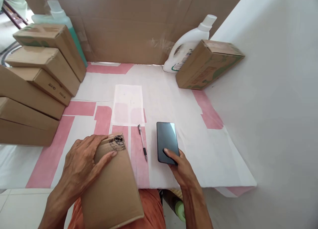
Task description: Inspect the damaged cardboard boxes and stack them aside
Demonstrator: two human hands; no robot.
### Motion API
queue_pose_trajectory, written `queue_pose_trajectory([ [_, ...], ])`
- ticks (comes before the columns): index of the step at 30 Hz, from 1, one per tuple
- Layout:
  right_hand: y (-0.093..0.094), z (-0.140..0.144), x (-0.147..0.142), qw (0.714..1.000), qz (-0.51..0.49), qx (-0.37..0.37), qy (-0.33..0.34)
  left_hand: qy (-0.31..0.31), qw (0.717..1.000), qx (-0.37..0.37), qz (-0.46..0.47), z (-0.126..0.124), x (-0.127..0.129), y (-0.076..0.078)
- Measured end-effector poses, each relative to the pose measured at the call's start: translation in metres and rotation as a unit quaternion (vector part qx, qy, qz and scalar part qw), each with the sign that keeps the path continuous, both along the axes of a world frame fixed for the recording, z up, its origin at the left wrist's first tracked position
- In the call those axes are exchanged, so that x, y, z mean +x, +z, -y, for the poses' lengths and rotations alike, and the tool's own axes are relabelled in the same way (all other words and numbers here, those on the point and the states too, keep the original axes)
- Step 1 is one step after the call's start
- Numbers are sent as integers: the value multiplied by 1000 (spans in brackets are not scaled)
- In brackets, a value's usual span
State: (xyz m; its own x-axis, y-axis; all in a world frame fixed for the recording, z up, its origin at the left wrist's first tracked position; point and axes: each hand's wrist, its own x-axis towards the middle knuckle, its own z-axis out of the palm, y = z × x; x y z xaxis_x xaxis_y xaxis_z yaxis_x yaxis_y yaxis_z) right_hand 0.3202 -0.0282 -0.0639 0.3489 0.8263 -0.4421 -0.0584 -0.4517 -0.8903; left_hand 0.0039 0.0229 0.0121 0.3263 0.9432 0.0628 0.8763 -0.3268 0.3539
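My left hand (85, 161) grips the far end of a flat brown cardboard box (114, 189), thumb on top and fingers over its left edge. Black scribble marks cover the box's far corner. The box leans from the table's front edge over my lap. In my right hand (179, 166) is a dark smartphone (167, 139), its near end pinched with the thumb on its glossy face. Between the two hands lies a pen (142, 143) with a clear barrel and black grip. Beyond it a thin white sheet of paper (128, 105) lies flat.
Several cardboard boxes (53, 58) stand in a row at the left, before a bottle of green liquid (77, 40). At the back right, a white detergent bottle (191, 40) stands behind another carton (208, 67). A cardboard panel (124, 30) closes the back; a white wall (268, 106) borders the right.
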Motion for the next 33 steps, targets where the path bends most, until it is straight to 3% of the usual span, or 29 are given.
queue_pose_trajectory([
  [4, 36, 23, -22, 976, -189, 112, -11, 4, 1000, -13, 11, -1, 4, 1],
  [7, 60, 29, -30, 952, -247, 180, 36, 9, 1000, -23, 17, -1, 8, 3],
  [10, 71, 21, -38, 916, -346, 138, 150, 5, 1000, -23, 18, 1, 10, 5],
  [12, 74, 13, -50, 885, -417, 87, 189, 6, 1000, -20, 19, 2, 10, 5],
  [20, 87, 15, -95, 829, -540, 7, 145, 15, 999, -28, 32, 1, 7, 1],
  [27, 80, 27, -100, 785, -590, -42, 185, 13, 995, -82, 58, -1, 4, 0],
  [33, 85, 24, -102, 772, -601, -69, 193, 14, 995, -76, 56, 0, 2, -1],
])
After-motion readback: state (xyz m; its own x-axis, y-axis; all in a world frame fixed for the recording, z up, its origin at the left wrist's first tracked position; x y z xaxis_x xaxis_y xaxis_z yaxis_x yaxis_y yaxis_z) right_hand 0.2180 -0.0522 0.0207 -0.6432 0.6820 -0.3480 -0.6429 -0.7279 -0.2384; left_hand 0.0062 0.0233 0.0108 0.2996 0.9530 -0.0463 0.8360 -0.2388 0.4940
